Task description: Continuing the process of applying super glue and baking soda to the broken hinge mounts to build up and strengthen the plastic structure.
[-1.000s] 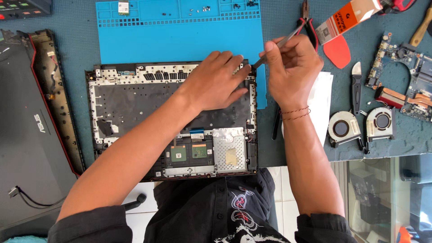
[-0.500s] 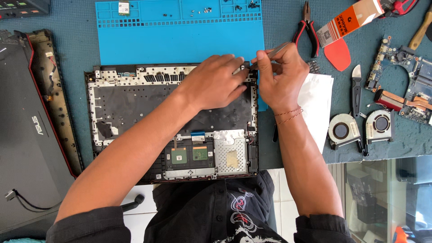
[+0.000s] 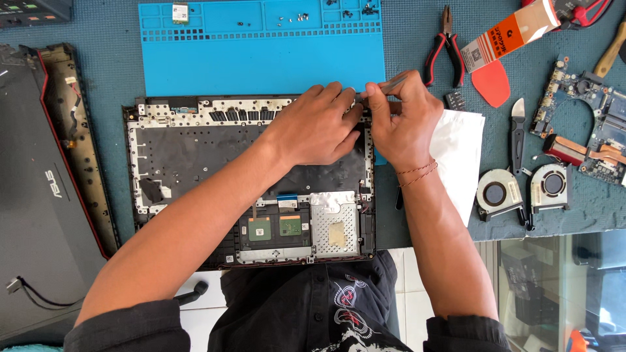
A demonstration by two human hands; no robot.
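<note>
Both hands crowd the laptop shell's 2 o'clock corner. Left hand presses flat there, fingers spread, gripping nothing. Right hand pinches thin tweezers at the edge. Blue mat butts up at 12, pliers near at 1, white paper at 3.

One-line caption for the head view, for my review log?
Both hands meet at the top right corner of an opened laptop base: left hand pressing, right hand gripping a slim metal tool, blue mat behind.
</note>
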